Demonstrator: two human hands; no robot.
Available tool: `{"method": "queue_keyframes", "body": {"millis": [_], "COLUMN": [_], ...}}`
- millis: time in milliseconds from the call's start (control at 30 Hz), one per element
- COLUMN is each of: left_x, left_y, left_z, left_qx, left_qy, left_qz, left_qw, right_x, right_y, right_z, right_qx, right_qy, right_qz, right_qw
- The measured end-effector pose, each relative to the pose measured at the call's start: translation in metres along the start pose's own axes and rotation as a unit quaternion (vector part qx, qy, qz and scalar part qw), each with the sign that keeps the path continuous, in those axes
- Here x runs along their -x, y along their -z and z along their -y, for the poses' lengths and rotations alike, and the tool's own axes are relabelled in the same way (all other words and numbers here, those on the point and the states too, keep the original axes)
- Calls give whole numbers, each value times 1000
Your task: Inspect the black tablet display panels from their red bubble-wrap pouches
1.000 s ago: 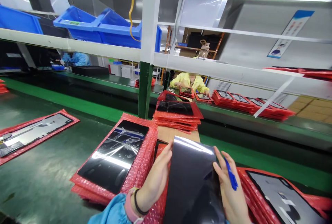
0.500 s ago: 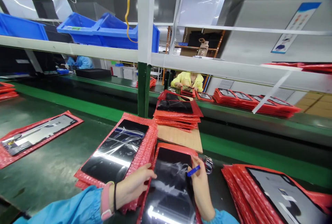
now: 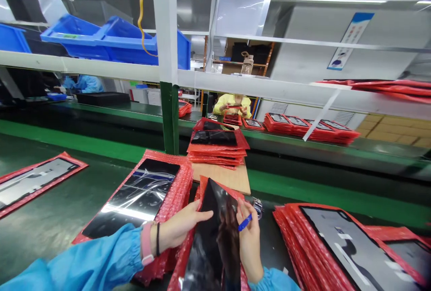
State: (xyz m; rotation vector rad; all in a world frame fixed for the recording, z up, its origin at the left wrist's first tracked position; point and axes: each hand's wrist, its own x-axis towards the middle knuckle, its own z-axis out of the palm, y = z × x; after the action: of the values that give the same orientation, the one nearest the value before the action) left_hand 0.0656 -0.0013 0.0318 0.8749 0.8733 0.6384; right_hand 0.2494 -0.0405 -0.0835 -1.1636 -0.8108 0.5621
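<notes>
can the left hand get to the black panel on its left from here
Likely yes: the left hand is close beside the left black panel, with nothing standing between, though it would have to leave the middle screen first.

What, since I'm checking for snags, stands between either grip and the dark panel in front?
Nothing visible does: the left grip is at the left edge of the dark panel, the right grip at its right edge. A blue object in the right grip does not block that edge.
</notes>
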Motion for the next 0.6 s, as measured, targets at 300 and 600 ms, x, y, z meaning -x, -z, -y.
{"method": "queue_keyframes", "body": {"millis": [300, 600], "left_x": [20, 44], "left_y": [40, 174], "left_z": [-31, -69], "left_qx": [-22, -46], "left_qy": [-58, -116], "left_qz": [-51, -230], "left_qw": [997, 965], "right_x": [-38, -58], "right_y": [61, 84], "right_z": [1, -28], "right_qx": [221, 400], "right_qy": [159, 224], "right_qz": [27, 76], "right_qw": [962, 885]}}
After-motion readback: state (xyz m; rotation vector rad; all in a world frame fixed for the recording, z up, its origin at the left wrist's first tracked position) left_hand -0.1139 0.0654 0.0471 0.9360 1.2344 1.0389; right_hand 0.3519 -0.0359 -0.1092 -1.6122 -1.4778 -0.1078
